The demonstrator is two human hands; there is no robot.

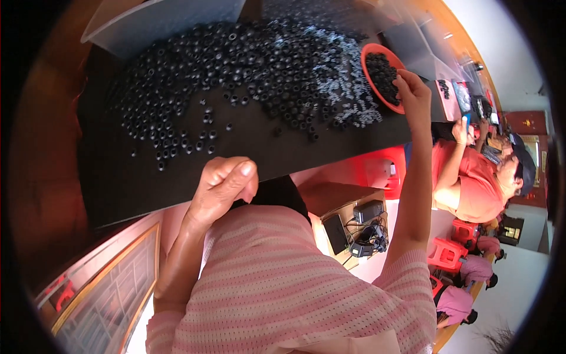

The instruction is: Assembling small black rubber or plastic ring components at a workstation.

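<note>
My left hand (pixel 226 184) is closed in a loose fist at the table's near edge, thumb on top; anything inside it is hidden. My right hand (pixel 414 94) reaches to the orange bowl (pixel 398 61), thumb and fingers pinched over its near right rim. Whatever sits between those fingertips is too small to make out. Small dark pieces (pixel 381 74) partly fill the bowl. A wide spread of small black ring-like parts (pixel 224 56) covers the dark table (pixel 253 141). Shiny bluish-grey small pieces (pixel 348 79) lie between that spread and the bowl.
Translucent plastic bins (pixel 159 26) stand behind the parts. At right, a co-worker in an orange shirt (pixel 471 183) sits at the same table. Below the table edge, a cardboard box (pixel 336 203) carries cables and black adapters (pixel 368 236). Red stools (pixel 446 253) stand beyond.
</note>
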